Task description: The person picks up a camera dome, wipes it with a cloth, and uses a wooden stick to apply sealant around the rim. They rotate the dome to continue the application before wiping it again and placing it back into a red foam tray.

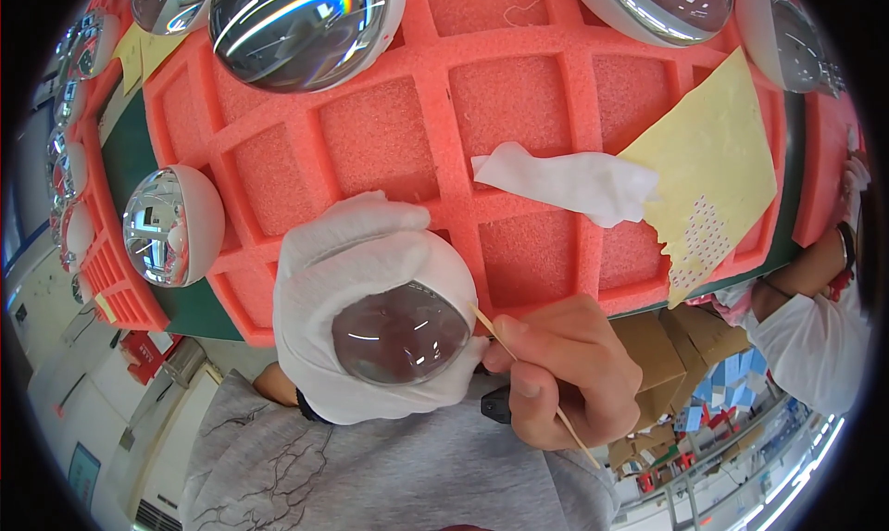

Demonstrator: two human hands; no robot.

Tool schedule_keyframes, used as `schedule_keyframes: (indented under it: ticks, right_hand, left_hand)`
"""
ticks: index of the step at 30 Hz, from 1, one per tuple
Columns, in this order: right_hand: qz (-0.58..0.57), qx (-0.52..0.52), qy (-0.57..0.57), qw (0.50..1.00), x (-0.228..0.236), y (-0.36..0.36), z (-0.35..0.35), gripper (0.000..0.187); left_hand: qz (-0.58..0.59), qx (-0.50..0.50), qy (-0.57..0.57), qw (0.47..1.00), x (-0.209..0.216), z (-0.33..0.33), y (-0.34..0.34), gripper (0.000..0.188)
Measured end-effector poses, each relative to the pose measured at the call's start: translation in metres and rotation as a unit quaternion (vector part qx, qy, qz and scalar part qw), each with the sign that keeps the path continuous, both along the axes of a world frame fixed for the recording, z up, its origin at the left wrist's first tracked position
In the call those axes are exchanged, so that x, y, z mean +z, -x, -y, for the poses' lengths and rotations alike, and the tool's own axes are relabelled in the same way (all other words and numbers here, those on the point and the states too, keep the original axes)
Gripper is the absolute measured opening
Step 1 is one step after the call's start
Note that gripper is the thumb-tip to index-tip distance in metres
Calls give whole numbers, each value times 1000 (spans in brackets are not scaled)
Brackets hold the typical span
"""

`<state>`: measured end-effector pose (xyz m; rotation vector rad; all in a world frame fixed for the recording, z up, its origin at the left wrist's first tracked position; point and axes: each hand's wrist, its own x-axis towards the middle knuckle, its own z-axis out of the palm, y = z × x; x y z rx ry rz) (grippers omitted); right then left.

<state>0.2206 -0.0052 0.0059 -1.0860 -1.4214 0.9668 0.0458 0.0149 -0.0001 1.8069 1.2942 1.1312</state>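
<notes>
A white glove covers my left hand [319, 262], which is closed around a clear glass dome lens [403, 335] with a white rim. My right hand [583, 374] is bare and pinches a thin wooden stick [572, 431] between thumb and fingers. The stick's upper tip reaches the white rim on the lens's right side; whether it presses on it I cannot tell. Beyond my hands, a crumpled white cloth [565, 184] lies across the pink foam tray [444, 161]. Its right end overlaps a torn yellow paper sheet [718, 161] with rows of small dark marks.
Large domes with white backs rest on the foam: one at left [171, 225], one at the top [301, 26], others toward the far edge. More domes line the far left. Cardboard boxes [653, 355] stand lower right. Another person's arm [806, 272] shows at the right.
</notes>
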Motion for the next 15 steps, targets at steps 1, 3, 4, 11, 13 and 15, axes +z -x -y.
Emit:
schedule_keyframes:
  ticks: [1, 3, 4, 11, 13, 15]
  right_hand:
    - [1, -1, -1, 1000, 1, 0, 1, 16]
    - [8, 8, -10, 1000, 1, 0, 3, 16]
    - [12, 12, -14, 1000, 1, 0, 4, 17]
    - [64, 32, -14, 997, 6, -2, -3, 16]
    - [71, 34, -17, 997, 6, 0, -6, 16]
    - [58, 17, -37, 997, 4, 3, -12, 16]
  left_hand:
    - [16, -2, -2, 1000, 0, 0, 0, 78]
    - [14, 0, 3, 1000, 0, 1, 1, 78]
    - [15, 1, 9, 1000, 0, 2, 1, 79]
    - [-23, -10, 6, 1000, 0, 4, 3, 80]
    - [-34, -10, 0, 999, 1, 3, 1, 80]
    - [-15, -2, 4, 1000, 1, 5, 0, 79]
